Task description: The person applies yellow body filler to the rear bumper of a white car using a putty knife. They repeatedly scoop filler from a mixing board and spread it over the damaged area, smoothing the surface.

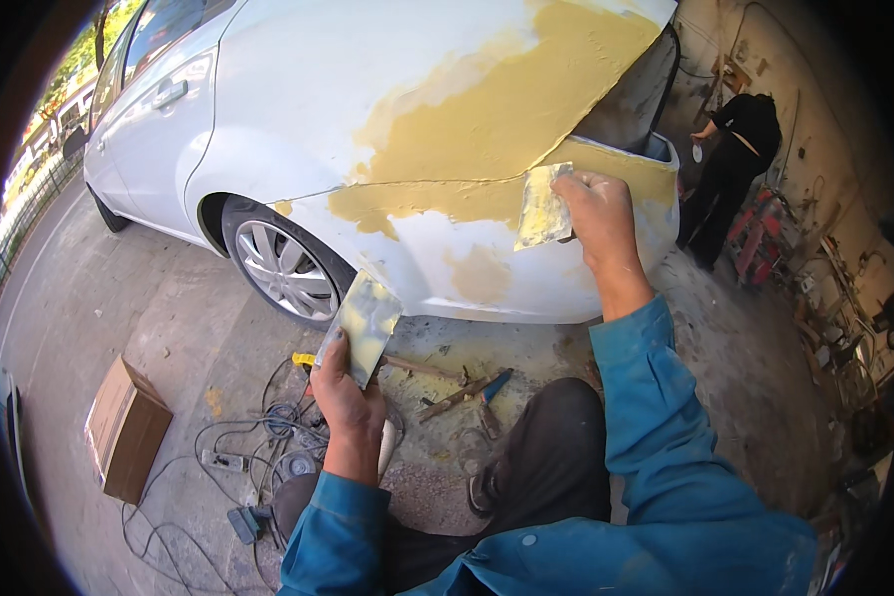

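Note:
My right hand grips a small putty spreader smeared with pale yellow filler, held up at the seam on the rear of a white car. The car's bodywork carries broad yellow filler patches with cracked, uneven edges along the seam. Lower and further left, my left hand holds a flat plate with filler on it, in front of the rear wheel. Whether the right spreader touches the panel I cannot tell.
A cardboard box sits at left on the concrete floor. Tangled cables, tools and a power strip lie below the car. A person in black stands at right near a cluttered wall, beside red equipment.

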Demonstrator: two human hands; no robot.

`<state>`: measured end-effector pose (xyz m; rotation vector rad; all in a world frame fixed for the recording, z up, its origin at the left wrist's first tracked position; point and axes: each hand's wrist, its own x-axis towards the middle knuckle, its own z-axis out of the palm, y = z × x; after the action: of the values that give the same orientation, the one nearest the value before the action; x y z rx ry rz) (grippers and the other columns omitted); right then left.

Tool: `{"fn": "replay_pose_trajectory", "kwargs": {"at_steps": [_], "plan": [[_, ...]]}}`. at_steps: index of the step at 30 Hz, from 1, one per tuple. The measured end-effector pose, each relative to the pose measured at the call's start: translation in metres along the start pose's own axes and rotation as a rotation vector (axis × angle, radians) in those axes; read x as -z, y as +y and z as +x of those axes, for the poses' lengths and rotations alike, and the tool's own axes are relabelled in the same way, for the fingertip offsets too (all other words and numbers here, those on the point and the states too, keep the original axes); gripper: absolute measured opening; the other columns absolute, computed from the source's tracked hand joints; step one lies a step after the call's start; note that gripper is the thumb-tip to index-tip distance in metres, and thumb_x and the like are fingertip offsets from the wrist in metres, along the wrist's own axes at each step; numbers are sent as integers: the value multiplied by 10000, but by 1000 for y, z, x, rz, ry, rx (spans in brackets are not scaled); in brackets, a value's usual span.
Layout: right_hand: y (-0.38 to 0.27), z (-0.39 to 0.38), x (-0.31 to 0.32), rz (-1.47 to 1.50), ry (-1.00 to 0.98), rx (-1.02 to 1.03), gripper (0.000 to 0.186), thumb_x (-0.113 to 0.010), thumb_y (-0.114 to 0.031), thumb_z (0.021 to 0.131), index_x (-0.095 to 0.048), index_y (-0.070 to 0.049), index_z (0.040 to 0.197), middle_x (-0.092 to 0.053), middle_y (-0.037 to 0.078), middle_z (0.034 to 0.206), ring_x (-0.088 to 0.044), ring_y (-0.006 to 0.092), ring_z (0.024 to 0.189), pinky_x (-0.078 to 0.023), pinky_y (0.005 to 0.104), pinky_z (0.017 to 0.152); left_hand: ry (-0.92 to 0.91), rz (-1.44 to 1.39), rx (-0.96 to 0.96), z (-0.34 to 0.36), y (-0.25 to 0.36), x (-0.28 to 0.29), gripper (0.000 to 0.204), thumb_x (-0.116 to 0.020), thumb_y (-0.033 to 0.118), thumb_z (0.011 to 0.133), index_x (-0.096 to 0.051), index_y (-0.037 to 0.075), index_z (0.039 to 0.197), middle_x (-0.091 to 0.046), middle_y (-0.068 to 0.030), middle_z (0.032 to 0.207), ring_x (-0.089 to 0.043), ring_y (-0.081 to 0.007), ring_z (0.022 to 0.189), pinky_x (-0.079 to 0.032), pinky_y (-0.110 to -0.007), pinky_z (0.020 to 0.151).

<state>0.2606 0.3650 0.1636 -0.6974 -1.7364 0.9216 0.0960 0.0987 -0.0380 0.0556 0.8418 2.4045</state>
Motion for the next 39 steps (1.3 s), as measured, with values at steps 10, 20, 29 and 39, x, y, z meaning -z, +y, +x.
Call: {"fn": "replay_pose_trajectory", "kwargs": {"at_steps": [10,20,29,39], "plan": [[-18,2,5,-259,55,106,297,-698,-181,904,-676,93,792,-648,94,643,-566,147,623,-502,394,624,-7,-67,0,-2,1,-1,375,-610,160,1099,-688,-85,1372,-776,-150,1308,-774,-263,1163,-627,-398,1019],[-23,24,22,-202,55,103,291,-706,-185,886,-731,103,856,-708,105,695,-616,164,642,-526,380,661,0,-45,10,-5,2,-4,374,-608,164,1092,-694,-77,1365,-782,-142,1292,-783,-263,1140,-640,-402,983],[-39,28,26,-35,83,47,265,-712,-149,908,-750,103,837,-723,56,735,-635,128,665,-513,347,639,-7,-48,9,-4,1,-4,370,-614,173,1099,-691,-68,1369,-782,-146,1289,-784,-265,1141,-645,-406,977],[-31,19,34,188,260,167,236,-703,-130,985,-731,84,888,-692,1,783,-560,79,715,-489,308,664,-25,-62,15,-1,1,2,365,-610,169,1100,-688,-64,1371,-776,-145,1290,-778,-259,1148,-641,-400,982]]}}
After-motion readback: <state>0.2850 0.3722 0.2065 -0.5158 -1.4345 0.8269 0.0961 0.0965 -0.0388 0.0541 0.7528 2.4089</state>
